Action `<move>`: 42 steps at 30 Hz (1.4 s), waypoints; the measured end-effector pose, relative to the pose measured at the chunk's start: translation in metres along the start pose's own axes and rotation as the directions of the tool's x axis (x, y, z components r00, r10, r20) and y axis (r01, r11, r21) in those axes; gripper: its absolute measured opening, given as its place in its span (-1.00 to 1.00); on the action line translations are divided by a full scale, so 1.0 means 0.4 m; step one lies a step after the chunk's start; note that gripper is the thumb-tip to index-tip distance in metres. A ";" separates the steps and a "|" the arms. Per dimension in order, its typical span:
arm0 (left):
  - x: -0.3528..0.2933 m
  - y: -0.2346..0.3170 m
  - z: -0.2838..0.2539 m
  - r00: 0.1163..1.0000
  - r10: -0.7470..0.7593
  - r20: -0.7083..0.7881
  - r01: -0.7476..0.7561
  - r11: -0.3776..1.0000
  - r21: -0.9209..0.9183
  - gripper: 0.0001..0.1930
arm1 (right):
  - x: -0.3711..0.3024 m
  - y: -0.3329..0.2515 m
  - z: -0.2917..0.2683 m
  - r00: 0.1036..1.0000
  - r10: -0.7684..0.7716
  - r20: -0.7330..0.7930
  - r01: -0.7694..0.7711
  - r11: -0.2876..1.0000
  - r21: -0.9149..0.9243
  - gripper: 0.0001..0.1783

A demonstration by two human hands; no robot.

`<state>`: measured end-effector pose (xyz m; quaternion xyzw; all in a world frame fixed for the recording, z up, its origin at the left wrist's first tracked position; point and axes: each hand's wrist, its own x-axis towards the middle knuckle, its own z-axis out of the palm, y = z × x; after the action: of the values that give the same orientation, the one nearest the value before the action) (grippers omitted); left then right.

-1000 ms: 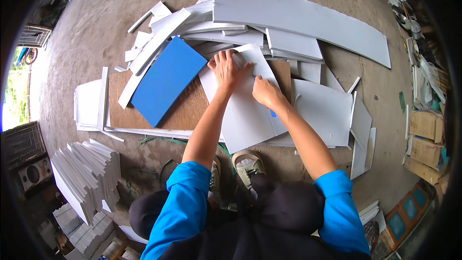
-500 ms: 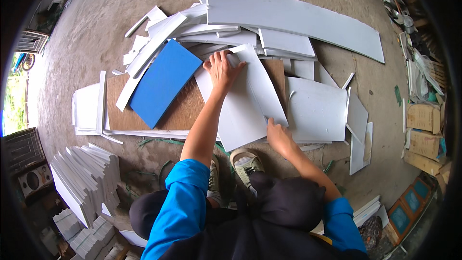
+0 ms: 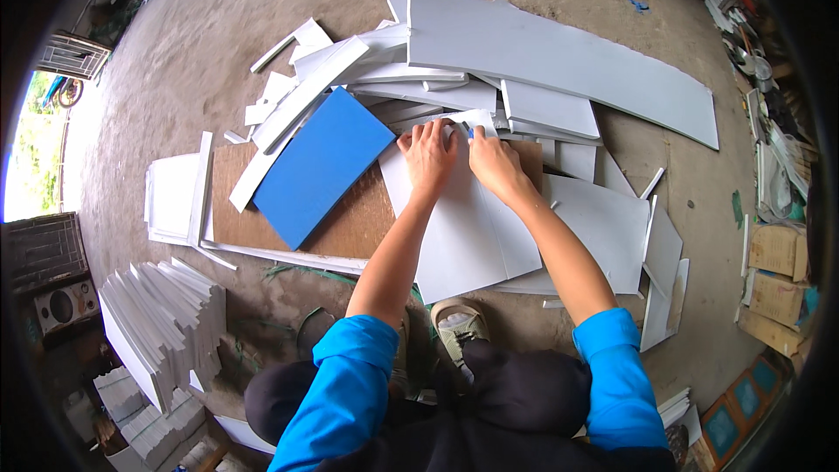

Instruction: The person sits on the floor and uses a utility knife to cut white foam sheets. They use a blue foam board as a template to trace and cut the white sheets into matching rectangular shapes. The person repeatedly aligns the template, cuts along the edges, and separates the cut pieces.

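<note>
A white foam board (image 3: 463, 240) lies at a slant over a brown wooden board (image 3: 350, 232). A long thin line runs down its right part. My left hand (image 3: 428, 156) presses on the board's far part with fingers spread. Close beside it, my right hand (image 3: 498, 164) is closed around what looks like a utility knife (image 3: 473, 133); only a bit of blue shows above the fist, and the blade is hidden. Left of my hands, a blue rectangular block (image 3: 323, 166) rests on the brown board.
Beyond my hands lies a pile of white offcuts, topped by a long white panel (image 3: 559, 65). More white sheets (image 3: 594, 227) spread to the right. A white stack (image 3: 162, 323) stands at near left. Cardboard boxes (image 3: 778, 249) line the right side. My shoe (image 3: 461, 328) is just below the board.
My right hand has moved from the white board's near right edge up to its far end, beside my left hand. The left hand stays on the board. The whole view has shifted slightly.
</note>
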<state>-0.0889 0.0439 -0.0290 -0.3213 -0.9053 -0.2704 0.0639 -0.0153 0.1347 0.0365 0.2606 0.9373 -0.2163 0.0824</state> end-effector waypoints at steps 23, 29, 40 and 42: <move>0.000 -0.013 0.001 0.998 0.044 -0.047 -0.049 0.993 -0.106 -0.81 | 0.022 -0.013 0.025 0.972 0.122 0.202 -0.141 0.987 0.080 -0.76; 0.000 -0.006 0.003 0.996 0.060 -0.072 -0.068 0.992 -0.109 -0.81 | -0.113 0.011 0.057 0.981 0.111 0.158 -0.119 0.992 0.041 -0.80; 0.068 -0.056 -0.007 0.995 0.067 -0.070 -0.071 0.996 -0.052 -0.81 | -0.269 0.059 0.068 0.956 0.091 0.279 -0.125 0.987 0.105 -0.70; 0.047 -0.020 -0.017 0.997 0.079 0.010 -0.079 0.997 -0.002 -0.68 | -0.270 0.061 0.064 0.953 0.092 0.289 -0.123 0.989 0.088 -0.69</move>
<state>-0.1089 0.0453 -0.0215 -0.3584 -0.8919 -0.2668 0.0699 0.0902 0.0931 0.0338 0.2815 0.8875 -0.2957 0.2139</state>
